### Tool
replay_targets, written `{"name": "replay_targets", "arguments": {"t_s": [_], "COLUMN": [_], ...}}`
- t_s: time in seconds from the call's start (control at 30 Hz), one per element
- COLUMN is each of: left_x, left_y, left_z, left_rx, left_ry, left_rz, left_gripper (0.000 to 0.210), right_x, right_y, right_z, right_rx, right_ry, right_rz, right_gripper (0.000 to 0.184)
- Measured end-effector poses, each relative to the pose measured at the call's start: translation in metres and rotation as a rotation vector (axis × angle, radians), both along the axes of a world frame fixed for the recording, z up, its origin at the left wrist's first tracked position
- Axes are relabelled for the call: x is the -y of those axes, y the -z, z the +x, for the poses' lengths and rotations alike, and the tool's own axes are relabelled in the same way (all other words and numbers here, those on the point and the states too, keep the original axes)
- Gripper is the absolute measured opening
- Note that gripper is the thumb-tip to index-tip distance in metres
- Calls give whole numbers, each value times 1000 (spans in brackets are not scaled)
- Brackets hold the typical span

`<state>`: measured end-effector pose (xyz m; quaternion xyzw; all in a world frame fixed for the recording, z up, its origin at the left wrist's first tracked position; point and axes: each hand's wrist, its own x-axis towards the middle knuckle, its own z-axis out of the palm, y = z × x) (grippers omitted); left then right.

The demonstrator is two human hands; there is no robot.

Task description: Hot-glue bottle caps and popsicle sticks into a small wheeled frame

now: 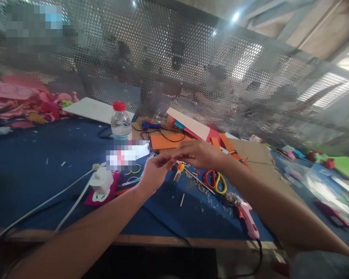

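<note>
My left hand (153, 173) and my right hand (198, 153) meet above the blue table, fingertips pinched together. Whatever they hold between them is too small and too covered to name; a speck of orange shows by the left fingertips. Just below the hands is a small piece with an orange and yellow top (180, 167) and a pale stem. Scissors (215, 182) with one red and one yellow handle lie under my right wrist. A pink glue gun (247, 220) rests near the front edge, its nozzle end pointing toward the scissors.
A water bottle (121, 126) with a red cap stands behind a lit phone (142, 150). To the left, a white plug adapter (101, 181) sits on a magenta power block (114, 186) with cables. Orange sheets (167, 141) and cardboard (254, 155) lie behind, before a perforated metal screen (163, 50).
</note>
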<state>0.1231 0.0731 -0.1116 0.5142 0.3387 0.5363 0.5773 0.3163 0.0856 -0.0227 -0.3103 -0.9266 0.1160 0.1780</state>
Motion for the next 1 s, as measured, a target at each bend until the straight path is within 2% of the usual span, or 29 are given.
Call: {"name": "replay_targets", "arguments": {"t_s": [0.1, 0.2, 0.33, 0.43, 0.6, 0.67, 0.73, 0.83, 0.93, 0.97, 1.0], "left_x": [2, 3, 4, 3, 1, 0, 0, 0, -1, -1, -1], "left_y": [0, 0, 2, 4, 8, 8, 7, 7, 7, 7, 7], "left_z": [0, 0, -1, -1, -1, -1, -1, -1, -2, -2, -2], "left_rx": [-27, -55, -115, -165, -210, -212, -215, -226, -241, -246, -250], "left_ry": [57, 106, 158, 167, 152, 151, 149, 148, 149, 148, 147], "left_rz": [27, 47, 61, 73, 97, 104, 106, 101, 93, 91, 90], "left_gripper": [41, 38, 40, 39, 27, 26, 26, 26, 28, 29, 31], "right_x": [3, 7, 14, 17, 22, 31, 50, 98, 157, 175, 190], "right_y": [5, 4, 0, 3, 20, 25, 27, 35, 56, 66, 75], "right_z": [2, 2, 14, 39, 94, 114, 131, 149, 153, 152, 149], "right_rx": [-74, -44, 62, 127, 177, 157, 137, 121, 64, -45, -73], "right_ry": [33, 67, 237, 386, 615, 728, 826, 946, 1070, 1159, 1189], "right_rz": [0, 17, 31, 10, -2, 20, 26, -16, -83, -136, -169], "right_gripper": [14, 17, 15, 17, 15, 21, 24, 16, 14, 18, 22]}}
